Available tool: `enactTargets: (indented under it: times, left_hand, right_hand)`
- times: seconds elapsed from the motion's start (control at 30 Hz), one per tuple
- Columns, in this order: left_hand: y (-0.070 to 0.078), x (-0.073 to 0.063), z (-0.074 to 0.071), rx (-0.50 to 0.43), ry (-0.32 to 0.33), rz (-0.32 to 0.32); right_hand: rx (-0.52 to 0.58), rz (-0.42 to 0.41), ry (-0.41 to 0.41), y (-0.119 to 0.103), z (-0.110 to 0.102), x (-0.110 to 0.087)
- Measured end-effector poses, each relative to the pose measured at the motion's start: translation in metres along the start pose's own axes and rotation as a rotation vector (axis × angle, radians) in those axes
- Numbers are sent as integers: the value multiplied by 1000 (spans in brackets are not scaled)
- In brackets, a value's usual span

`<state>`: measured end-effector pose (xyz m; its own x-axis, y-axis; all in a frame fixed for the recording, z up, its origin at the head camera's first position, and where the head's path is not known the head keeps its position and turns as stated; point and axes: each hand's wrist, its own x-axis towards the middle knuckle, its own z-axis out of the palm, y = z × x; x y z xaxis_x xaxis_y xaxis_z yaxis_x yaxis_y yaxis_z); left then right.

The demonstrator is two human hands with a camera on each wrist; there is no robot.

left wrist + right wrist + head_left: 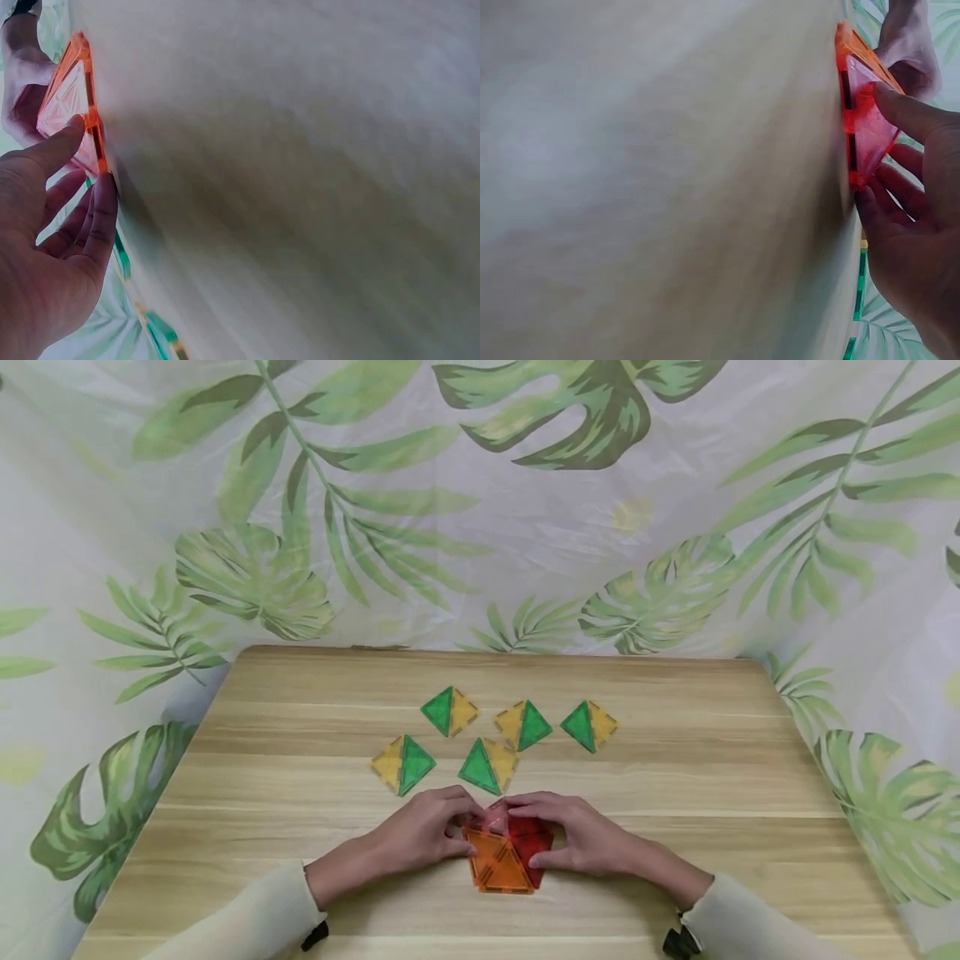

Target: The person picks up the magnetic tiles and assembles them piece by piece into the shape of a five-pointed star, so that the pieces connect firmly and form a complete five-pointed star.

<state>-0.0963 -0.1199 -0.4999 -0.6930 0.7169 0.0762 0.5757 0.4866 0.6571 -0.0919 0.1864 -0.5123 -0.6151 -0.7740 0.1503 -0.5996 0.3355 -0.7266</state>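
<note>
In the head view, joined triangular magnetic tiles form a low, sloped shape near the front of the table. Orange tiles (pixel 498 864) face the front, red tiles (pixel 531 843) form the right side, and a pinkish see-through part (pixel 495 817) shows at the back. My left hand (pixel 423 827) pinches the left side, its thumb on an orange-edged tile (pixel 96 141) and its fingers behind. With thumb and fingers, my right hand (pixel 581 835) holds the red side, shown as a red-edged tile (pixel 866 124) in the right wrist view. Fingers partly hide the back.
Several flat green-and-yellow tile pairs lie beyond the hands, among them a left one (pixel 416 766), a middle one (pixel 477 768) and a right one (pixel 577 727). The wooden table (pixel 300 693) ends at a leaf-patterned cloth (pixel 390 527).
</note>
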Motion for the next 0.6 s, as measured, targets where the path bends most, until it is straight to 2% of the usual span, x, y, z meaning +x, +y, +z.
enactTargets:
  times: [0.13, 0.23, 0.3, 0.4, 0.47, 0.6]
  left_hand:
    - [-3, 0, -8, 6, 63, -21]
    - [-4, 3, -15, -9, 135, -93]
    - [-4, 7, -18, -35, 178, -160]
    - [-5, 14, -21, -84, 217, -263]
    - [-6, 17, -22, -120, 221, -328]
    - [-8, 21, -22, -201, 201, -403]
  right_hand:
    - [6, 41, 139, 3, -9, 11]
    - [26, 98, 258, 8, -18, 24]
    - [37, 128, 298, 11, -24, 33]
    - [30, 165, 303, 13, -28, 47]
    - [9, 181, 290, 14, -28, 55]
    - [-42, 211, 254, 14, -24, 67]
